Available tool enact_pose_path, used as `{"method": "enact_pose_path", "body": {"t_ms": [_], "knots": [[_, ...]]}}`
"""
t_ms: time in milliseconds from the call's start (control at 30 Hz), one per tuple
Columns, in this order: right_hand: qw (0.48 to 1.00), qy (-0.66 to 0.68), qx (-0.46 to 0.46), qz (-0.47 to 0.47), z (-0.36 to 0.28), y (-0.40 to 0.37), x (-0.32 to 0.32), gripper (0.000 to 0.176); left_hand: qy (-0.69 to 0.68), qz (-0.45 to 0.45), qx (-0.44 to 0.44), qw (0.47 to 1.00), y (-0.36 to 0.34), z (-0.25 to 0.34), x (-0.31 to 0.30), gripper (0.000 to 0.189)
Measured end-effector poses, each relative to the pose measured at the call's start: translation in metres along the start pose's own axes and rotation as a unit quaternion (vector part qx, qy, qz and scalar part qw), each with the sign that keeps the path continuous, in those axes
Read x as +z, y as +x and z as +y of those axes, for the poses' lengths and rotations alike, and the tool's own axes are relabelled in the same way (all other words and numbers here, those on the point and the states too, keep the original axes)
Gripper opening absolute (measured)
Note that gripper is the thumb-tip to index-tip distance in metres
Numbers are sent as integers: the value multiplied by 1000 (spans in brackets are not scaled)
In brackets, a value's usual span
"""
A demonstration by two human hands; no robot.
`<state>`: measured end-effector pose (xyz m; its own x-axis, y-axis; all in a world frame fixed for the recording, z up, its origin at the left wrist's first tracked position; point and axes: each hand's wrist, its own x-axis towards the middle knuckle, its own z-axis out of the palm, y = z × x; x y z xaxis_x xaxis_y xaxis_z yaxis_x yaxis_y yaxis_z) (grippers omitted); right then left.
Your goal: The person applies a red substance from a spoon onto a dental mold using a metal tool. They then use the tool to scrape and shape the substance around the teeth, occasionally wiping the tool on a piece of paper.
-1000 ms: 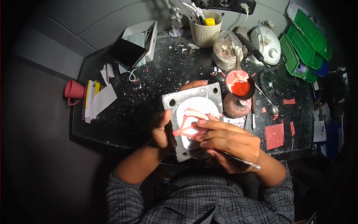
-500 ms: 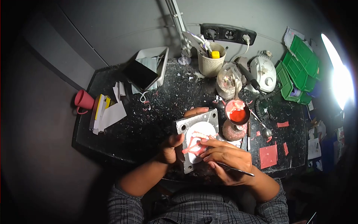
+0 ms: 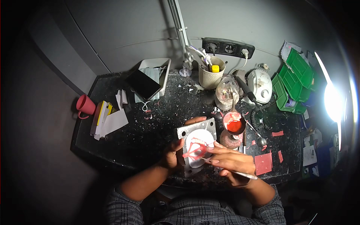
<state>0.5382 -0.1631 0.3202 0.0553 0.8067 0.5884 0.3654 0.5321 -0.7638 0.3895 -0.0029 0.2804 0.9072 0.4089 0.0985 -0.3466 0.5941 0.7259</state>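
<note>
My left hand (image 3: pixel 172 153) is wrapped round the edge of a grey metal dental flask half (image 3: pixel 195 127), thumb on the near side and fingers at the far edge. Set in the metal is a round white plaster cast (image 3: pixel 208 137) with strips of pink wax (image 3: pixel 189 153) laid over it. Between the fingers and thumb of my right hand (image 3: pixel 236 162) is a thin wax carving tool (image 3: pixel 244 174), its handle pointing down to the right. The tool's tip and my right fingertips are right at the cast's lower right side.
A small pan of melted red wax (image 3: pixel 235 126) stands over a speckled pink burner (image 3: pixel 230 140), close beyond my right hand. Pink wax sheets (image 3: pixel 263 164) lie to the right. A glass jar (image 3: pixel 226 95), woven cup (image 3: pixel 211 78), phone (image 3: pixel 144 84) and pink mug (image 3: pixel 86 104) stand farther off.
My right hand has shifted slightly down and right on the cast, and the tool now shows more of its handle. The whole view has tilted a little; my left hand keeps its hold.
</note>
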Motion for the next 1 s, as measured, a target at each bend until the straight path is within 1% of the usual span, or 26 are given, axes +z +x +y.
{"method": "enact_pose_path", "body": {"t_ms": [67,100,133,167,233,300,367,400,433,467,500,533,567,633,667,700,767,1000], "knots": [[991,-126,-42,-18,4,1,8,28,21,6,58,998,-1,-6,2,109],[980,-188,-62,-28,5,0,13,32,65,6,87,994,-1,-7,2,111],[973,-221,-59,-9,5,-1,19,34,89,22,112,989,-2,-9,4,112],[974,-220,-54,-9,3,-3,22,34,115,38,137,983,-3,-10,6,113],[962,-263,-65,-19,-1,-7,27,34,106,61,156,980,-4,-11,8,116],[963,-257,-71,-28,-2,-10,27,34,115,80,186,973,-7,-13,5,118],[976,-195,-75,-57,6,-17,22,35,127,83,203,967,-7,-12,1,118],[981,-179,-44,-56,5,-18,19,33,137,81,206,965,-8,-8,5,117],[981,-179,-51,-56,6,-16,19,33,150,79,230,958,-6,-12,0,117],[973,-225,-48,-34,-1,-10,20,32,152,74,237,957,-4,-10,1,117],[962,-269,-36,-12,-6,-8,23,30,150,71,238,957,-5,-12,3,117],[958,-282,-36,-35,-8,-7,23,31,151,72,230,959,-8,-13,4,116],[964,-253,-56,-56,-7,-8,22,32,152,70,221,961,-8,-12,4,116],[981,-182,-66,-24,-9,-12,16,31,166,80,206,961,-10,-10,9,116],[979,-196,-58,-19,-11,-6,11,28,168,71,208,961,-9,-9,7,116],[977,-213,-15,4,-18,0,12,27,170,62,209,961,-9,-9,5,116],[976,-216,-2,10,-11,-1,14,27,159,65,211,962,-10,-11,9,116],[971,-239,-13,-5,-7,-2,18,28,166,74,209,961,-12,-10,10,117]]}}
